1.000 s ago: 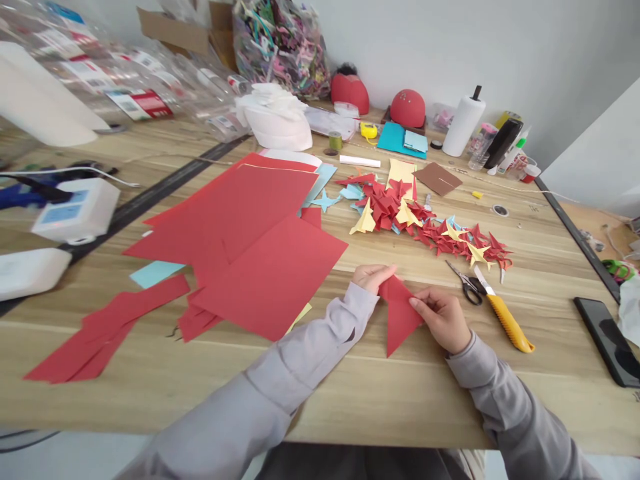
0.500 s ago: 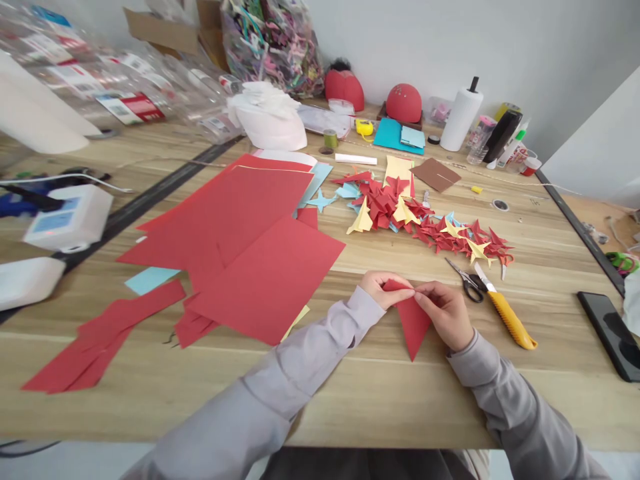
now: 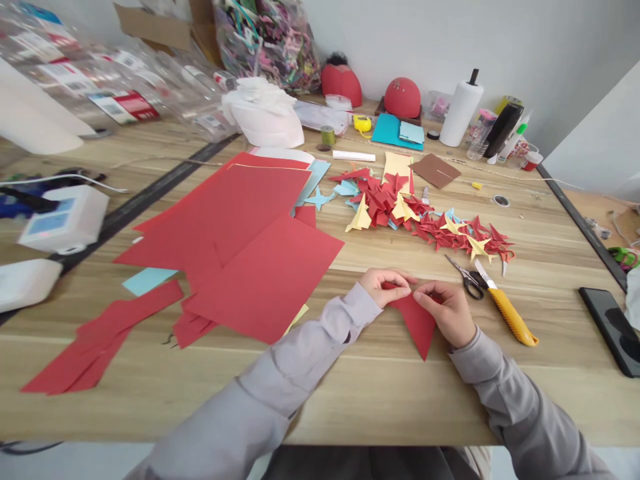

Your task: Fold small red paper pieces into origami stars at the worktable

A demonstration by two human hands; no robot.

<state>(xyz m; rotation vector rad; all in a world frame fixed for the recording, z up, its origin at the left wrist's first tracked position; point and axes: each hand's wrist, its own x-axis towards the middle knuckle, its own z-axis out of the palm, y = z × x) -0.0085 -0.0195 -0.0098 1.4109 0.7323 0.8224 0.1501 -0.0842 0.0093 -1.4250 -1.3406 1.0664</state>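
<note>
A folded piece of red paper (image 3: 418,325) is held between both hands near the front of the table, its pointed end toward the table's front edge. My left hand (image 3: 386,287) pinches its upper left part between thumb and fingers. Close beside it, my right hand (image 3: 446,310) grips the upper right part, thumb on top. The fingertips of the two hands nearly meet. Scissors (image 3: 471,280) and a yellow-handled knife (image 3: 511,315) lie right of my right hand. Behind the hands is a pile of red, yellow and blue paper stars (image 3: 390,203).
Large red sheets (image 3: 273,277) lie on the left, with red strips (image 3: 107,333) nearer the front. A black phone (image 3: 611,331) rests at the right edge. Along the back stand a white bottle (image 3: 461,113), a brown card (image 3: 435,171) lying flat, and a blue pad (image 3: 387,131).
The lower point of the red paper has swung slightly to the right. Both hands still pinch it, with their fingers shifted a little. The whole view has moved slightly.
</note>
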